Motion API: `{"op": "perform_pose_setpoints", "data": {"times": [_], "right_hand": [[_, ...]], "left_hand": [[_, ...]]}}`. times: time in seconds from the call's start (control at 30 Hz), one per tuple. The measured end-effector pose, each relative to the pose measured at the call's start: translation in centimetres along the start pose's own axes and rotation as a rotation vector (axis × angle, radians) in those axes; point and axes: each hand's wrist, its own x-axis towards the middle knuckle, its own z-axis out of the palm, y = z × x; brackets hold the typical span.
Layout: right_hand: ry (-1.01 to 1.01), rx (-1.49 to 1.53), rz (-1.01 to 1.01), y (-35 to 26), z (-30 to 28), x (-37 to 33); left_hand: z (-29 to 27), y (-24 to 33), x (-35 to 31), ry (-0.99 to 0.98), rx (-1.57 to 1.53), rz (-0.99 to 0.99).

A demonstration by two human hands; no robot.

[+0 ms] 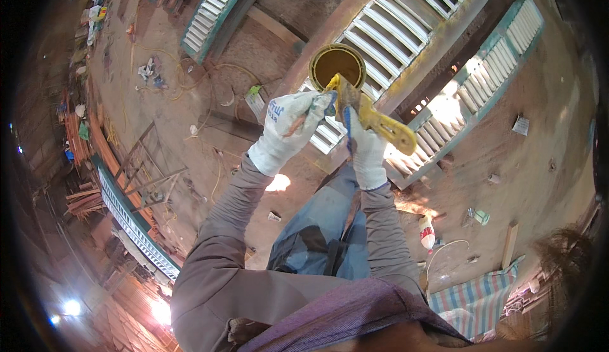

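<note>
My right hand (368, 155), in a white glove, is closed around a flat yellow tool with a rounded handle (396, 135) that has a hole near its end. The tool's narrower end points up toward an open round can (314, 76) of brown liquid. My left hand (288, 127), gloved in white with blue print, has its fingers drawn together close to the tool's upper part. Something blue shows at those fingertips, too small to name. Below the can lies a white louvred shutter panel (387, 32), its frame brownish and smeared yellow.
A green-framed louvred panel (488, 85) lies to the right, and another (216, 9) at the upper left. Timber strips (104, 143) are piled on the left. A red-and-white bottle (427, 233) and a striped sheet (476, 298) lie at the lower right. A hose (222, 66) crosses the dirt floor.
</note>
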Motion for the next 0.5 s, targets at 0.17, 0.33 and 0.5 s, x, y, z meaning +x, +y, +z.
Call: {"op": "perform_pose_setpoints", "data": {"times": [0.17,0.33,0.5], "right_hand": [[-0.051,0.498,0.404,0.0,-1.3,0.0],[-0.118,0.245,0.14,3.7,-6.6,-2.3],[0.055,-0.513,0.005,4.6,-13.0,-0.3]], "left_hand": [[1.0,-1.4,0.1,-0.065,0.176,0.064],[2.2,-5.5,0.8,-0.078,0.003,-0.15],[4.3,-8.7,-0.5,0.105,-0.276,-0.172]]}}
